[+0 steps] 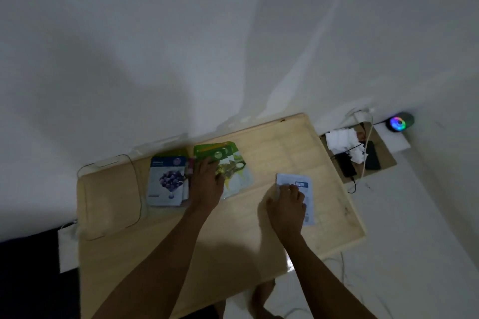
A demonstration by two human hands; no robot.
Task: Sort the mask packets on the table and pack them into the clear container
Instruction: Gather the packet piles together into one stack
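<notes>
Wall: pale, plain, fills the upper half of the view; the table's far edge sits against it.
Table: light wooden top, viewed from above, carrying the container and all the packets.
Clear container: transparent, rounded corners, on the table's left end, just left of the blue stack; nothing visible inside it.
Side board: low brown surface to the right of the table, holding crumpled white paper, dark flat devices and a white cable.
Blue packets: a stack with a dark berry picture on the top face, lying flat between the container and the left hand.
Green packets: a fanned group with green tops and an olive picture, lying at the table's far edge, right of the blue stack and partly under the left hand.
Pale blue packet: printed side up, lying flat on the right part of the table, well apart from the two groups.
Left hand: palm down, fingers spread flat and pressing on the green packets; not closed around anything.
Right hand: fingertips curled onto the near left edge of the pale blue packet, pinching it against the table.
Lit gadget: small dark round object with a rainbow ring, on the floor by the wall, far right.
</notes>
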